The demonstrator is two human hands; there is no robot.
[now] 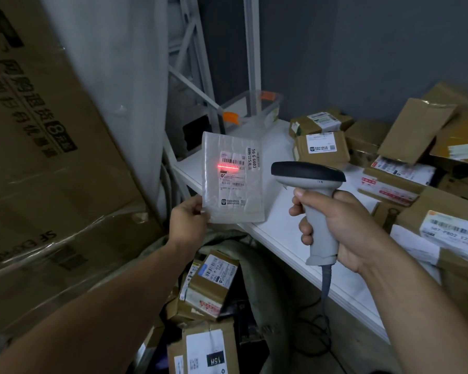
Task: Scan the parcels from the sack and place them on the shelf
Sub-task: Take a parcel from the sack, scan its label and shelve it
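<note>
My left hand point(189, 222) pinches the lower left corner of a clear plastic parcel point(233, 182) and holds it upright over the shelf edge. A red scan line glows across the barcode on its label. My right hand point(338, 228) grips the handle of a grey barcode scanner point(312, 190), whose dark head points left at the parcel from a short distance. Below, an open grey-green sack point(257, 265) on the floor holds several brown cardboard parcels point(214, 282). The white shelf point(278, 228) runs from centre to lower right.
Many brown boxes and envelopes point(322, 149) are piled on the right of the shelf. A clear plastic bin with orange clips point(251, 109) stands at the shelf's back. A big taped cardboard box point(46, 157) fills the left. The scanner's cable point(325, 284) hangs down past the shelf front.
</note>
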